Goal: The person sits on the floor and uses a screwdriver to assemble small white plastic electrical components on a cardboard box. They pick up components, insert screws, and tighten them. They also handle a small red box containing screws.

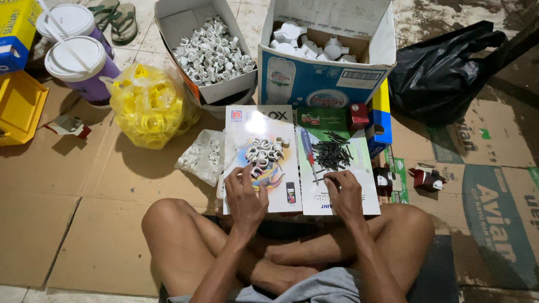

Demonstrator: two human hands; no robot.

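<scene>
Left hand down on the board with fingers curled, tips pinching at one white clip at the near edge of the small clip pile; whether the clip is truly gripped or only touched, I cannot tell from here. Right hand rests with bent fingers on the neighbouring green-and-white board, just short of the heap of dark nails; it looks closed loosely, and nothing shows in it.

To my eye the neat way to work this is one piece at a time from the near edge of each heap, so the rest stay bunched and nothing rolls off into the lap. A red-and-blue screwdriver lies between the two heaps, close enough to be knocked.

Further out: a clear bag of white parts just left of the boards, a yellow bag of rings, an open box of white clips and a larger carton of white fittings beyond. All sits on flattened cardboard.
</scene>
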